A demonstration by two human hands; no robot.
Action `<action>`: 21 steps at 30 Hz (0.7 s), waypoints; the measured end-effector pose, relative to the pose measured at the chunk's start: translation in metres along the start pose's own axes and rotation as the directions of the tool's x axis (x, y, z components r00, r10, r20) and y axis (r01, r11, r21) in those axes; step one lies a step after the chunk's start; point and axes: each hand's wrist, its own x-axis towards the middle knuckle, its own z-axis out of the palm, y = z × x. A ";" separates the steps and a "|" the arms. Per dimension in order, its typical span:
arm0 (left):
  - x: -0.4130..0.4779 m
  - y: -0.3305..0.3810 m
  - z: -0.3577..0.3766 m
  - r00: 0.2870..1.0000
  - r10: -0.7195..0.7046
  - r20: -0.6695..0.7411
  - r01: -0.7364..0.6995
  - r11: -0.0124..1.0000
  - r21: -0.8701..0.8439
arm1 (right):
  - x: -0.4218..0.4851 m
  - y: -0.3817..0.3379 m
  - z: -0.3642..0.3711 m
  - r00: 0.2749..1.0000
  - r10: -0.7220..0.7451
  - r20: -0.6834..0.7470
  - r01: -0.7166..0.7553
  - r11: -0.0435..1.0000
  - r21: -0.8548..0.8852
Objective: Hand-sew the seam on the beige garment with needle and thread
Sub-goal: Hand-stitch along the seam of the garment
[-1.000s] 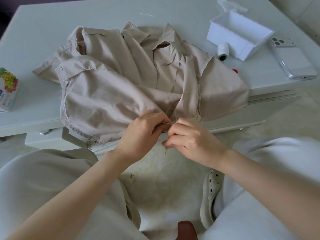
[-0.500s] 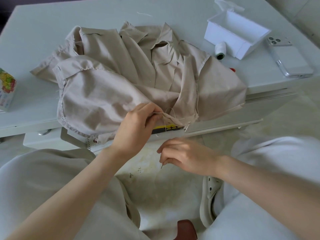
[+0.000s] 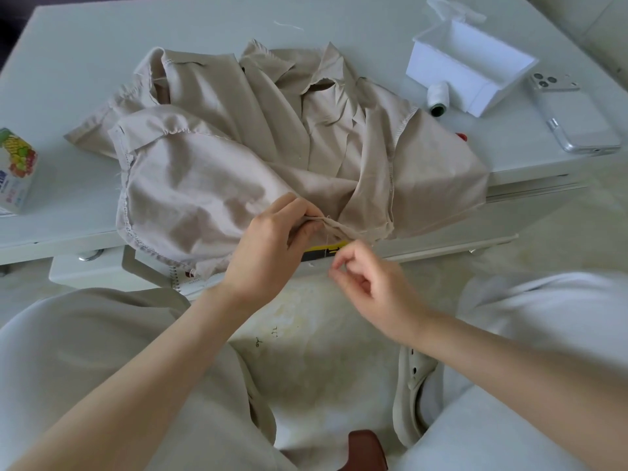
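The beige garment point(image 3: 210, 185) lies crumpled on the white table point(image 3: 68, 62), its near edge hanging over the front. My left hand point(image 3: 268, 246) pinches a folded seam point(image 3: 336, 227) at that edge between thumb and fingers. Just below and to the right, my right hand point(image 3: 368, 278) has its fingers curled, fingertips pinched together by the table's front. A thin thread point(image 3: 328, 244) runs from the seam down to those fingertips. The needle itself is too small to make out.
At the back right stand an open white plastic box point(image 3: 475, 66), a white thread spool point(image 3: 438, 98) and a phone point(image 3: 574, 124). A printed carton point(image 3: 15, 171) sits at the left edge. A spiral notebook point(image 3: 180, 280) pokes out under the garment. My lap lies below.
My right hand drew the needle down and away from the seam, then rose back to just under it. My left hand kept its pinch on the fold.
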 end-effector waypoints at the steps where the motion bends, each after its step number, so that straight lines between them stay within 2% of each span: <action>1: 0.000 0.000 0.001 1.000 0.002 0.001 -0.002 1.000 -0.003 | 0.003 -0.001 -0.002 0.997 0.025 -0.074 -0.024 1.000 0.020; 3: 0.000 0.001 0.002 1.000 -0.008 0.002 0.008 1.000 -0.018 | 0.009 0.000 -0.005 0.984 0.087 -0.152 -0.082 0.996 0.038; 6: -0.001 0.004 0.004 1.000 -0.024 0.005 0.024 0.998 -0.050 | 0.015 0.004 -0.004 0.978 0.150 -0.147 -0.139 0.987 0.082; 10: -0.001 0.005 0.004 0.999 -0.026 0.018 0.027 0.997 -0.069 | 0.020 0.006 0.000 0.974 0.168 -0.152 -0.161 0.985 0.058; 14: -0.001 0.005 0.005 0.999 -0.036 0.024 0.038 0.996 -0.076 | 0.022 0.003 -0.004 0.982 0.121 -0.144 -0.127 0.991 -0.031; 16: 0.000 0.004 0.004 0.999 -0.044 0.020 0.045 0.997 -0.068 | 0.018 0.003 -0.004 0.995 0.055 -0.082 -0.065 0.991 -0.117; 18: 0.000 0.005 0.003 0.999 -0.041 0.009 0.041 0.998 -0.051 | 0.012 0.006 -0.002 0.999 0.015 0.044 -0.003 0.962 -0.272; 21: 0.001 0.005 0.002 0.999 -0.051 0.010 0.051 0.997 -0.049 | 0.003 0.013 0.002 0.955 0.099 0.278 0.067 0.844 -0.532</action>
